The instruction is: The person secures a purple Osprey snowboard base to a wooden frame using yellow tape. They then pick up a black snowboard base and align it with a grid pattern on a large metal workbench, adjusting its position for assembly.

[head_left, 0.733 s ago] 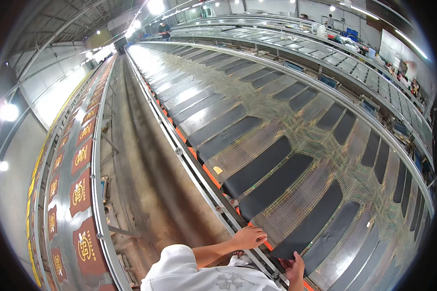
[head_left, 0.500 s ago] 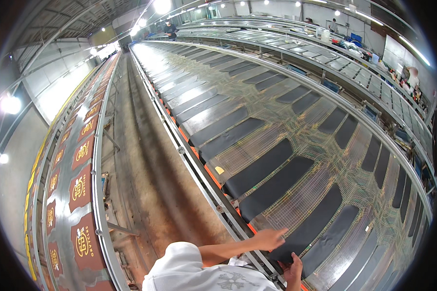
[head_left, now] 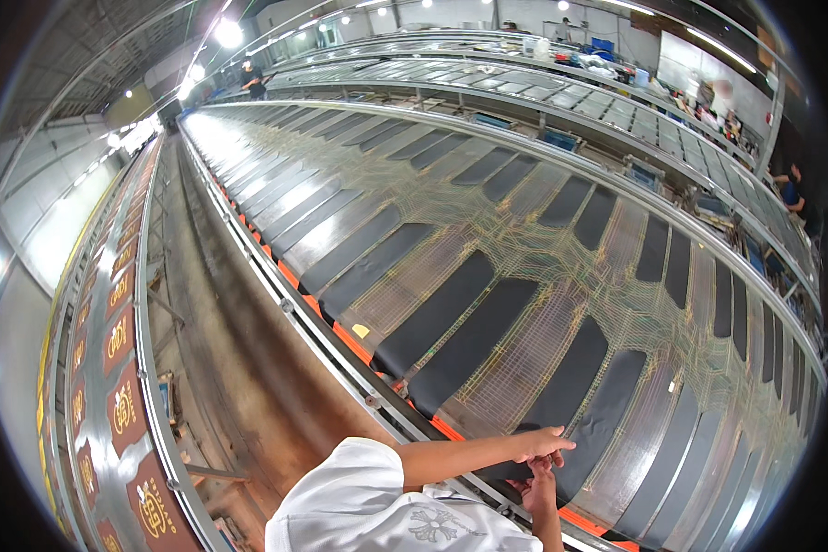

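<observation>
Both hands come together over the near edge of a long printing table. My left hand [head_left: 543, 445] reaches across from the left, its index finger stretched to the right and other fingers partly bent. Just below it, my right hand [head_left: 540, 488] is raised with its fingers drawn together, close to or touching the left fingers; what they pinch, if anything, is too small to tell. Under and beside the hands lie dark, flat, fabric-like panels: one [head_left: 566, 373] runs away behind my left hand, another [head_left: 607, 414] lies right of my fingers.
More dark panels [head_left: 442, 304] lie in rows along the table, over a web of coloured outlines [head_left: 570, 253]. A metal rail [head_left: 294, 308] edges it. Leftward, beyond a walkway [head_left: 239, 322], another table carries brown printed pieces [head_left: 124, 405]. A person [head_left: 252, 81] stands far off.
My left hand has moved right and slightly up, closing the gap to my right hand. My right hand has shifted left and up. The whole view has swung to the right.
</observation>
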The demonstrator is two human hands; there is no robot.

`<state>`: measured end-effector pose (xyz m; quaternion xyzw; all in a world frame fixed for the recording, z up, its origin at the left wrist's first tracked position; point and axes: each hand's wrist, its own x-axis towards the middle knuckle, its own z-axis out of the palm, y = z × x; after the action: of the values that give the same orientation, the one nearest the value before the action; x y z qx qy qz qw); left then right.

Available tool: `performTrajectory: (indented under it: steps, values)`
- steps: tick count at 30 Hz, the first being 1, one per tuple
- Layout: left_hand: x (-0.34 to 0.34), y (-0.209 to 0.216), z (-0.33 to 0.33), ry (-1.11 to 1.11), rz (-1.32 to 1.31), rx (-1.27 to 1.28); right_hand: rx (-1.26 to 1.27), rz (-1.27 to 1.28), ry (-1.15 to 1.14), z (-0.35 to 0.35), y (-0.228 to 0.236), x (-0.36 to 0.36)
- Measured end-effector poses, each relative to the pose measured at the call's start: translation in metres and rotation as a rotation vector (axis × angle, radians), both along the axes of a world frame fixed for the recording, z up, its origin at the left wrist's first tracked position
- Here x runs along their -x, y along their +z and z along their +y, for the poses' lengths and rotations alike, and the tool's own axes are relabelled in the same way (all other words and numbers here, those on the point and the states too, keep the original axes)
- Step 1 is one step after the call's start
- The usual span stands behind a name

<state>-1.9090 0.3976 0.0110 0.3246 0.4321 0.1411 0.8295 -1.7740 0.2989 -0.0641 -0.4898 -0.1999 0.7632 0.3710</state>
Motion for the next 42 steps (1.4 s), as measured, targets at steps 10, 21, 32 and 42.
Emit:
performTrajectory:
  steps: [10,21,32,42]
  values:
    - [0.01,0.009,-0.007,0.098,-0.075,0.095,0.032,0.014,-0.04,0.0,-0.002,0.0]
    - [0.014,0.023,-0.004,0.121,-0.079,0.118,0.032,0.023,-0.032,0.0,0.004,0.001]
    - [0.013,0.031,-0.006,0.161,-0.101,0.112,0.053,0.018,-0.039,0.001,0.006,0.001]
    - [0.026,0.087,-0.006,0.179,-0.266,-0.069,0.096,0.048,-0.09,0.002,0.011,0.006]
